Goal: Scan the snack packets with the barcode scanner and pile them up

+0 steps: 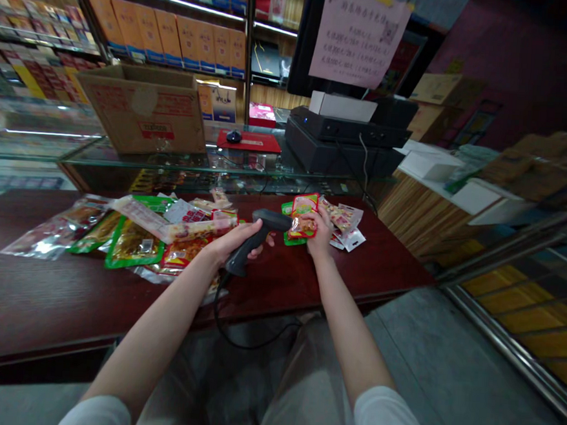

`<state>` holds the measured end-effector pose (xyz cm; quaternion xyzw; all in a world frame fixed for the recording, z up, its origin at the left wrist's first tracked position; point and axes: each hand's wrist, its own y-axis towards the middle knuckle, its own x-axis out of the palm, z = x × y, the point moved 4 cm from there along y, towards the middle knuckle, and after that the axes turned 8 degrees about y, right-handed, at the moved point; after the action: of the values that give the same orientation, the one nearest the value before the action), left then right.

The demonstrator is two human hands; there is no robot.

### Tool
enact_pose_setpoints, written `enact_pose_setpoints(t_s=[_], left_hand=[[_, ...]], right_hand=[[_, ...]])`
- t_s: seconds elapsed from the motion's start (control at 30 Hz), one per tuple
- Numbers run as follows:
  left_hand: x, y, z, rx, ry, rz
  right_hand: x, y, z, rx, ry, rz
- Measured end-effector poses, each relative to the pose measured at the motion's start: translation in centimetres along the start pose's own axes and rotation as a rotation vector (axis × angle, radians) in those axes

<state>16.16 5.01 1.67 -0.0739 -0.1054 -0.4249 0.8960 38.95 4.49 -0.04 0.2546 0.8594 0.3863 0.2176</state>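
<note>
My left hand (239,240) is wrapped round the grip of a black handheld barcode scanner (269,220), its head pointing right. In front of that head, my right hand (321,231) grips a red-edged snack packet (305,207) by its right side, tilted up over the table. Green-edged packets (291,240) show partly behind it. Beyond my right hand lies a small heap of pale snack packets (346,218). To the left of the scanner, a larger pile of snack packets (138,241) in clear, green and red wrapping spreads over the table.
The dark red table (278,283) has a glass counter (248,166) behind it, bearing an open cardboard box (158,123), a mouse (234,136) and a cash drawer (341,148) under a monitor. A black cable (249,347) hangs below the table's front edge. A metal rail (511,358) stands at right.
</note>
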Motion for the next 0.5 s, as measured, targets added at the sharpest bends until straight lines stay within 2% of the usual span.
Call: enact_pose_setpoints(t_s=[0.2, 0.33, 0.5], left_hand=[[0.2, -0.3, 0.2, -0.003, -0.011, -0.002], [-0.8, -0.5, 0.9, 0.063, 0.018, 0.132], [-2.1, -2.2, 3.8, 0.188, 0.056, 0.342]], right_hand=[[-0.2, -0.1, 0.0, -0.054, -0.063, -0.027], [-0.7, 0.1, 1.0, 0.018, -0.156, -0.021], [-1.5, 0.0, 2.6, 0.119, -0.498, -0.101]])
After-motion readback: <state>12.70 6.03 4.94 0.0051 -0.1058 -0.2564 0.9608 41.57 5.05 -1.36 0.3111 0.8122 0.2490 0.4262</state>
